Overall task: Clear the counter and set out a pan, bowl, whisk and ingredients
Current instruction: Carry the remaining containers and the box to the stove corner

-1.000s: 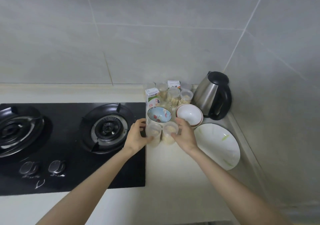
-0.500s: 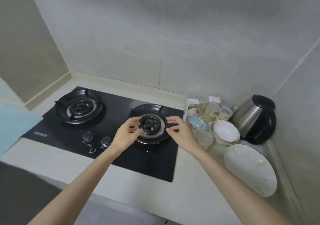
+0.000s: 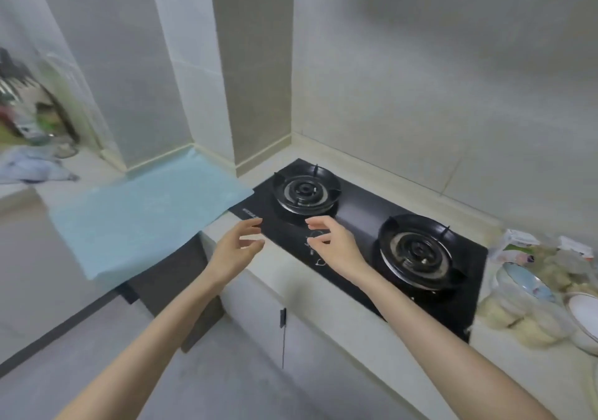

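Two bowls, mouths up, on counter (image 3: pixel 517 374) at right edge of view: blue bowl (image 3: pixel 526 282) behind white bowl (image 3: pixel 584 314). Clear tubs (image 3: pixel 517 317) and carton (image 3: pixel 514 245) clustered beside them; group runs from wall toward counter front; detail blurred. Left hand (image 3: pixel 241 246) and right hand (image 3: pixel 335 245) empty, fingers loosely curled, palms facing, apart, above front-left of stove (image 3: pixel 356 206). Blue mat (image 3: pixel 145 215) left of stove.

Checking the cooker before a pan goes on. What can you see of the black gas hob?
The gas hob is a flat, glossy black panel, glass by its look, set into the pale counter. Two round burners with black pan supports sit on it, unlit and bare. The right hand is above its front knobs, hiding them in part. A light blue sheet meets its left corner.
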